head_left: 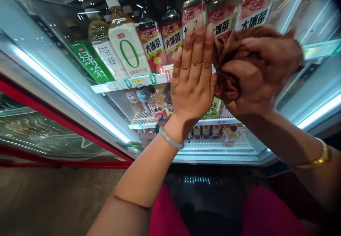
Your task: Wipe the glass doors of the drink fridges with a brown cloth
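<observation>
My left hand (193, 76) is held flat with its fingers stretched upward, palm toward a lit drinks fridge, and a pale bangle (172, 140) circles its wrist. Whether the palm touches a glass pane cannot be made out. Bunched in my right hand (255, 76) is a brown cloth (230, 85), close beside the left thumb. A gold bracelet (317, 159) is on the right wrist. Behind the hands, tall tea bottles (173, 33) with red and white labels line the upper shelf, partly hidden by my fingers.
To the left on that shelf stand a white-labelled bottle (129, 49) and a green-labelled bottle (89, 60). A price rail (128, 82) runs along the shelf edge. Lower shelves hold smaller bottles (157, 104). A red frame (66, 122) borders the fridge at left.
</observation>
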`<state>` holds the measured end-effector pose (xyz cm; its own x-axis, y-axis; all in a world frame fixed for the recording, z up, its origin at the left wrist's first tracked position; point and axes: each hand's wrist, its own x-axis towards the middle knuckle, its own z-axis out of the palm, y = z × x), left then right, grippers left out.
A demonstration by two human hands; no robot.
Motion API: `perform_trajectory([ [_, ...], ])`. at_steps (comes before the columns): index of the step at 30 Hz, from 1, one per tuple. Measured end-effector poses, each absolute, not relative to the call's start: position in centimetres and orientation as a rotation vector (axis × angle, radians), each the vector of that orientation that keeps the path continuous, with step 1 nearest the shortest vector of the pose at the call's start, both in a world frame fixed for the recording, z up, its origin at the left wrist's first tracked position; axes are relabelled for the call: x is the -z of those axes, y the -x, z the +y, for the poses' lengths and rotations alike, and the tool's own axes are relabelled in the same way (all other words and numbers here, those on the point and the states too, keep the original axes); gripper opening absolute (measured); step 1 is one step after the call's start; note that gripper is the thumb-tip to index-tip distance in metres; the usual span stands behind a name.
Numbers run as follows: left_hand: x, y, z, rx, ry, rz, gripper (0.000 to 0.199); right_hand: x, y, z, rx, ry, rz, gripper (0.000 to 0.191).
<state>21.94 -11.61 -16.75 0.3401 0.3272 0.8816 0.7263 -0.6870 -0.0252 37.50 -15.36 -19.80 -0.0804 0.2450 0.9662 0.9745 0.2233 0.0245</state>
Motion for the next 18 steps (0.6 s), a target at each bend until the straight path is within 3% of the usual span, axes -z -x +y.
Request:
perform_trajectory([
  [5,17.3,-21.8,-11.0,1.268,2.166,-0.885,0.061,19.4,-36.9,-16.3,1.052,1.236,-1.487,0.029],
  [10,18.5,-22.0,-10.0,1.386,1.932,-0.683,0.070,20.2,-36.6,-15.8,1.162,0.929,-1.463,0.022],
  [18,18.6,-21.5,-9.5,1.347,1.811,-0.645,0.076,19.7,-37.9,-15.4,1.215,0.817,-1.502,0.038],
])
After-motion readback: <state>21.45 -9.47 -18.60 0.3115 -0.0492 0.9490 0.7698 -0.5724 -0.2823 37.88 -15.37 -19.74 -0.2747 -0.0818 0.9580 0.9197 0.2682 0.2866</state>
